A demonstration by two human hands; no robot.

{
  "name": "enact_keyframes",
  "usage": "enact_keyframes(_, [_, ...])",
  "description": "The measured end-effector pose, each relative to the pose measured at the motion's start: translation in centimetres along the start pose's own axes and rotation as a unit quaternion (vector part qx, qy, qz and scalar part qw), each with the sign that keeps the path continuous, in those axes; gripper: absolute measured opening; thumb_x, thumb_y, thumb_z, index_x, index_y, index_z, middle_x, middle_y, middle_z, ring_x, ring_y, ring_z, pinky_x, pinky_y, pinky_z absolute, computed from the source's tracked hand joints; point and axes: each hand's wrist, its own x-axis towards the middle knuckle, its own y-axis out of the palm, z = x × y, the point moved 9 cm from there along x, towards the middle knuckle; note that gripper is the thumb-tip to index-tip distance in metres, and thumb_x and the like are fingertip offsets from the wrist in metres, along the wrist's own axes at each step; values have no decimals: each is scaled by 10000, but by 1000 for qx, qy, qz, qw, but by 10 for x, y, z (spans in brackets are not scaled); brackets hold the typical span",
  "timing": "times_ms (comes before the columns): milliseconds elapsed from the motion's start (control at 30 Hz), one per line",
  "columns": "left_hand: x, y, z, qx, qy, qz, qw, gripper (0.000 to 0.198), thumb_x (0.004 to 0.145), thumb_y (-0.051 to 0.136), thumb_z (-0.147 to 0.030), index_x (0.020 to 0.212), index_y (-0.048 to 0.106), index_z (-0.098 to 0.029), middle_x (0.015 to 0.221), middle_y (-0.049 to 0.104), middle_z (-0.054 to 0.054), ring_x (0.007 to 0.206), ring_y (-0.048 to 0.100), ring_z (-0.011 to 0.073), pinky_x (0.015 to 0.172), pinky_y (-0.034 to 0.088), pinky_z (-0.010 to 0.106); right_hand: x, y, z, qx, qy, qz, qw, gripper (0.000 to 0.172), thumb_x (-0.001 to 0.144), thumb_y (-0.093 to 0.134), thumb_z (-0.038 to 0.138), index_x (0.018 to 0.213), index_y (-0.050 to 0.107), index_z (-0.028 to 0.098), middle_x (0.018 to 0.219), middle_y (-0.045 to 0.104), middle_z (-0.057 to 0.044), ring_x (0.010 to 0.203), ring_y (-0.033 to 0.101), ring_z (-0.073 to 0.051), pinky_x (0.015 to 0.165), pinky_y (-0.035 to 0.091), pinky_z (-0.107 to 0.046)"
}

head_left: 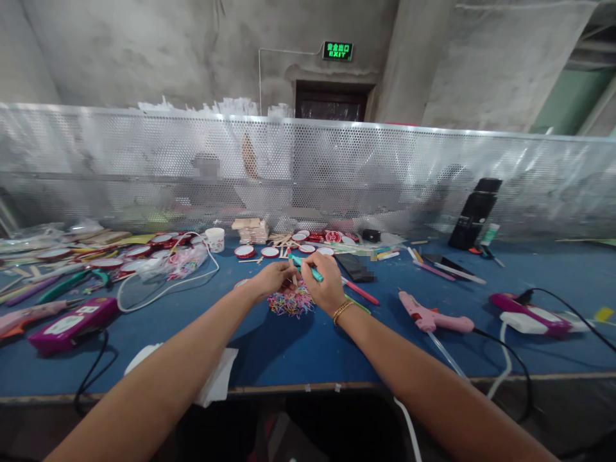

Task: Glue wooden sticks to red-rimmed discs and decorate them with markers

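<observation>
My right hand [326, 282], with a gold bracelet at the wrist, is closed around a teal marker [315, 274]. The marker slants up and to the left, toward my left hand [275, 281]. Pinched upright in the left fingers is a narrow wooden craft stick [292, 272], partly covered by them. Both hands are close together over a heap of small multicoloured rubber bands [291, 304] on the blue tabletop [298, 356]. Just beyond them lie round red-rimmed white discs [244, 251] and loose wooden sticks.
A pink glue gun [430, 314] lies at right, near a purple power strip [529, 314]. Another purple power strip [74, 326] is at left. A paper cup [215, 240] and stacked wooden pieces [251, 231] stand behind. A perforated metal screen [192, 173] lines the back.
</observation>
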Motion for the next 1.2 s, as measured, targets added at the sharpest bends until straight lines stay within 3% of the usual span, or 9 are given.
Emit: enact_keyframes(1200, [-1, 3, 1, 4, -5, 4, 1000, 321, 796, 623, -464, 791, 571, -148, 626, 601, 14, 501, 565, 99, 515, 456, 218, 0, 0, 1, -4, -7, 0, 1000, 116, 888, 488, 213, 791, 551, 212, 737, 617, -4, 723, 538, -164, 758, 362, -321])
